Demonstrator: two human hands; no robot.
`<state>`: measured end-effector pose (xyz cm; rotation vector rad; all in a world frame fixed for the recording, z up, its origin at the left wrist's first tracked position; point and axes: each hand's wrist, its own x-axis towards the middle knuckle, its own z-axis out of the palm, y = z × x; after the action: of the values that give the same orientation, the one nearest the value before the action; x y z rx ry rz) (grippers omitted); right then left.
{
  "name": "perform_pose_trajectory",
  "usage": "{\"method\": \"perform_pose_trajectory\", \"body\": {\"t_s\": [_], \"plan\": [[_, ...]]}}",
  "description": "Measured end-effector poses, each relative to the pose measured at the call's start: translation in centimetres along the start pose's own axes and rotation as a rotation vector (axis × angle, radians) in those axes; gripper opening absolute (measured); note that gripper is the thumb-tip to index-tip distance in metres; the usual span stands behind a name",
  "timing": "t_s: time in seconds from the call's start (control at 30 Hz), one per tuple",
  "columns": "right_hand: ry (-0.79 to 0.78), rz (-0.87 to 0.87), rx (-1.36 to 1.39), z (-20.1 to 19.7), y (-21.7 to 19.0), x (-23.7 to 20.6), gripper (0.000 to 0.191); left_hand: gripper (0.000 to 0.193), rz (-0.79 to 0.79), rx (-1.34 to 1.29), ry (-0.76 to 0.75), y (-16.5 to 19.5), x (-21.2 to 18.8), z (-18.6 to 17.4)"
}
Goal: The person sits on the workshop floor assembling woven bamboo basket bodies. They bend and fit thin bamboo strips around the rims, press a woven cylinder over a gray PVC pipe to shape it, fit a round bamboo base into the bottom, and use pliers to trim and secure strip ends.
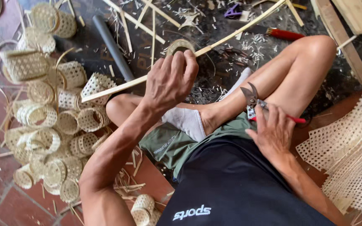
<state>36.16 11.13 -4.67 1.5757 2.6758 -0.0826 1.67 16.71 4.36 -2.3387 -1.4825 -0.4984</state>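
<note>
Pinching a pale coiled bamboo strip, left hand; right hand fingers grip red-handled shears.

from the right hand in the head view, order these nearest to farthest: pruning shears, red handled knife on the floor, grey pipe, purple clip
1. Pruning shears: held in the right hand, over the lap.
2. Red handled knife: on the floor beyond the knee, straight up from that hand.
3. Purple clip: farther up, near the top edge.
4. Grey pipe: far across, beyond the left hand.
</note>
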Motion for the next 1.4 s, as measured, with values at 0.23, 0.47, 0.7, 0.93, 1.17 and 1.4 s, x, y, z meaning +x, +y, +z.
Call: {"method": "perform_pose_trajectory", "body": {"t_s": [0.23,0.47,0.7,0.93,1.17,1.4], "plan": [[-0.237,0.193,0.067,1.7,2.6,1.3,0.067,0.030,0.181,0.140,0.062,0.1,2.1,0.0],[-0.058,0.123,0.213,2.4,1.8,1.1,0.076,0.026,0.207,0.207,0.011,-0.3,1.1,1.7],[0.061,0.189,0.279,2.0,1.1,2.7,0.063,0.019,0.080,0.424,-0.041,-8.8,0.2,-0.4],[0.188,0.088,-0.034,3.2,2.6,5.6,0.072,0.017,0.042,0.434,-0.033,-9.8,-1.4,1.0],[-0.067,0.165,0.572,-1.1,2.6,9.4,0.050,0.024,0.072,0.310,-0.069,-6.2,-0.8,2.7],[-0.314,0.160,1.488,-5.1,-1.1,13.9,0.028,0.023,0.125,0.275,-0.069,-2.8,0.6,3.7]]}}
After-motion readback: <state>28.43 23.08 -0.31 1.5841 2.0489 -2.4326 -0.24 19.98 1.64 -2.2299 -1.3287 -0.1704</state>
